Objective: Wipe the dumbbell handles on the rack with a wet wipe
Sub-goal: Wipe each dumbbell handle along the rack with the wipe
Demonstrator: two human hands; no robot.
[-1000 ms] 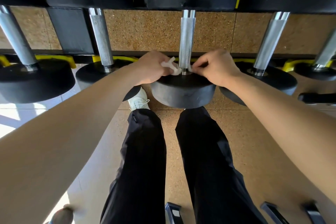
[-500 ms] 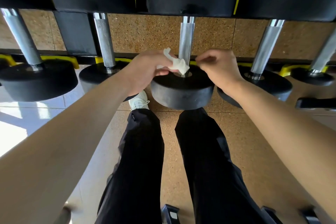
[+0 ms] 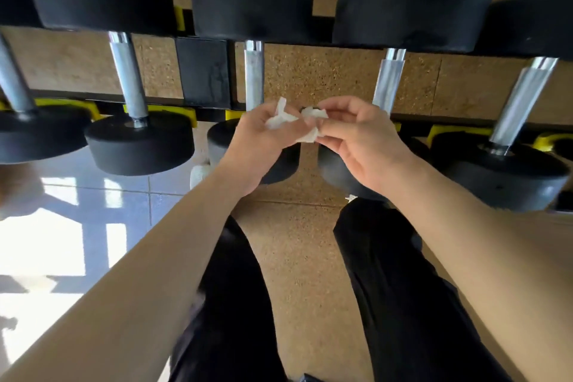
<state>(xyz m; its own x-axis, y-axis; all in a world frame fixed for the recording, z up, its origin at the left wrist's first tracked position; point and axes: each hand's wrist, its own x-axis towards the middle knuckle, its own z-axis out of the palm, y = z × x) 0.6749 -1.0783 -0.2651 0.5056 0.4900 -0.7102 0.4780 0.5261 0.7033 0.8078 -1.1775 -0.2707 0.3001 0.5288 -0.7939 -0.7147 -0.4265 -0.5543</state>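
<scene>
A crumpled white wet wipe (image 3: 297, 123) is held between both hands, in the air in front of the rack. My left hand (image 3: 263, 146) grips its left part and my right hand (image 3: 359, 139) pinches its right part. Several black dumbbells lie in a row on the rack (image 3: 203, 71), their steel handles pointing toward me. One handle (image 3: 254, 74) runs just behind my left hand and another handle (image 3: 388, 80) just behind my right hand. Neither hand touches a handle. My hands hide the near ends of both handles.
More handles stand to the left (image 3: 128, 77) and right (image 3: 521, 102). Yellow cradles (image 3: 167, 110) line the rack's front rail. Below are my black trouser legs (image 3: 235, 304), speckled brown floor (image 3: 304, 257) and sunlit glossy tiles (image 3: 62, 226) at the left.
The wipe has come off the middle handle's base. Both hands have lifted slightly and now hold it together between them. The view has shifted to the right along the rack.
</scene>
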